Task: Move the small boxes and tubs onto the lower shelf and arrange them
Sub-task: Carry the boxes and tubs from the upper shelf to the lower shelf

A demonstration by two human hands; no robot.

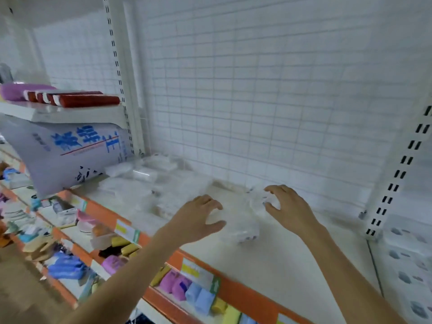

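Two hands reach out over the cream shelf [268, 260], and between them lies a clear, blurred packet [243, 220] that I take for one of the small tubs or bags. I cannot make out its exact shape. My left hand [198, 218] sits just left of it, fingers curled and spread, thumb pointing toward the packet, holding nothing. My right hand [287, 206] hovers at the packet's far right end, fingers arched and apart; whether the fingertips touch the plastic I cannot tell. Neither hand has closed on it.

More clear plastic packs [149, 181] lie in a loose pile further left and back on the same shelf, near the wire grid back panel [257, 90]. To the right of the packet the shelf surface runs bare up to the slotted upright [397, 169]. The front edge carries an orange price strip [233, 291], and below it lower shelves hold coloured goods [182, 286].

Both forearms come in from the bottom, angled up and inward, wrists roughly level. At far left a big white sack with blue lettering [70, 155] leans under an upper shelf bearing red rolls [77, 99].
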